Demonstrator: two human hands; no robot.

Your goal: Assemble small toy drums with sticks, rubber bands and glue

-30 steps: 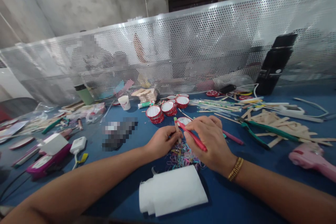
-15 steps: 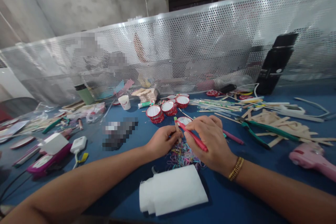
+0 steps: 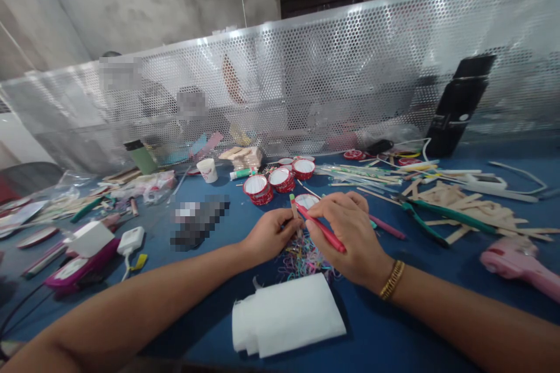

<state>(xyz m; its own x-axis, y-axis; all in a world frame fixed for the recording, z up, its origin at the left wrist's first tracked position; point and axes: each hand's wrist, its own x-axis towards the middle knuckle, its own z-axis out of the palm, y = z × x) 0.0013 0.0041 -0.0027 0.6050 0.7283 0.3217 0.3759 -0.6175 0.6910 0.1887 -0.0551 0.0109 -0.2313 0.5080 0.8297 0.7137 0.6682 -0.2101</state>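
Note:
My left hand is closed around a small wooden craft stick with a green tip, held upright. My right hand grips a red pen-like tool whose tip meets the stick. Both hands hover over a heap of thin coloured rubber bands on the blue table. A folded white cloth lies just in front of them. A gold bracelet sits on my right wrist.
Red-rimmed round cups stand behind the hands. To the right lie loose wooden sticks, green pliers and a pink glue gun. A white and magenta box lies left. A perforated metal screen closes off the back.

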